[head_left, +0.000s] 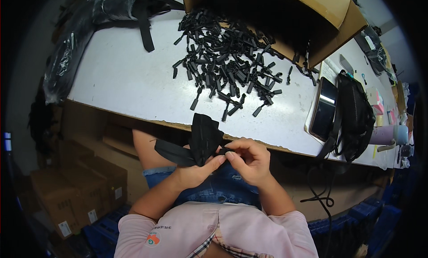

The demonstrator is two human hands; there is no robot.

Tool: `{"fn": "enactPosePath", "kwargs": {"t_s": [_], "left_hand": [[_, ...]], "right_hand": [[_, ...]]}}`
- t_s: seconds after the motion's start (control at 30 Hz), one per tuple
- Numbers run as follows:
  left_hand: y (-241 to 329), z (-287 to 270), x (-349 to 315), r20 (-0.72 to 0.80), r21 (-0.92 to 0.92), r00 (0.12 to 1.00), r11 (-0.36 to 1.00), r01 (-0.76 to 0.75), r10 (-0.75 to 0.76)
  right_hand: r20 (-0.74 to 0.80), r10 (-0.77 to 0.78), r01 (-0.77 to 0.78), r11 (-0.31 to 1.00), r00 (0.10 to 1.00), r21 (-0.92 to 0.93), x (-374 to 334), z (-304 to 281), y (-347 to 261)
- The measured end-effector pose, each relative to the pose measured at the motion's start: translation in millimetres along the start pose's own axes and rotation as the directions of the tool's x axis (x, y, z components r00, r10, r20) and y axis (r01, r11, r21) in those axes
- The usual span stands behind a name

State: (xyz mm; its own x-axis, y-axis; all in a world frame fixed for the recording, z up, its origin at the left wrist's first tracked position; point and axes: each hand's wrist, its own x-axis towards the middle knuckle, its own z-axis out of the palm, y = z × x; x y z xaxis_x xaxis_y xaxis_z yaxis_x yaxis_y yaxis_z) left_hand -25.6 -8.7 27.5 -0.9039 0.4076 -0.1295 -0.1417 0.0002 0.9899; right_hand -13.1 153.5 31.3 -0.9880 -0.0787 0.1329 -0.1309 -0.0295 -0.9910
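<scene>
Fabric (204, 135) in hands (196, 174) (253, 163); parts (232, 66) at open carton (321, 8).

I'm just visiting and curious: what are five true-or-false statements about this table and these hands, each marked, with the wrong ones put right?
1. The left hand holds a black fabric piece. True.
2. The right hand is spread flat on the table. False: the right hand pinches a small dark piece in its fingers.
3. The small black parts lie in neat rows. False: the small black parts lie in a loose heap.
4. An open cardboard box is on the far side of the table. True.
5. The black bag is on the table's right side. True.
</scene>
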Motion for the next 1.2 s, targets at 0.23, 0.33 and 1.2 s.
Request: {"fn": "enactPosePath", "kwargs": {"t_s": [0.23, 0.33, 1.2], "left_hand": [[3, 5, 0, -0.023, -0.039, 1.000, 0.999, -0.018, 0.017], [4, 12, -5, -0.066, -0.202, 0.996, 0.978, 0.043, -0.058], [9, 5, -4, -0.009, 0.029, 0.989, 0.989, -0.145, 0.145]], "right_hand": [[0.071, -0.383, 0.378, 0.833, 0.921, -0.404, 2, 0, 1], [0.043, -0.464, 0.435, 0.787, 0.885, -0.437, 1, 4, 5], [0.081, -0.308, 0.319, 0.918, 0.948, -0.234, 2, -3, -7]]}}
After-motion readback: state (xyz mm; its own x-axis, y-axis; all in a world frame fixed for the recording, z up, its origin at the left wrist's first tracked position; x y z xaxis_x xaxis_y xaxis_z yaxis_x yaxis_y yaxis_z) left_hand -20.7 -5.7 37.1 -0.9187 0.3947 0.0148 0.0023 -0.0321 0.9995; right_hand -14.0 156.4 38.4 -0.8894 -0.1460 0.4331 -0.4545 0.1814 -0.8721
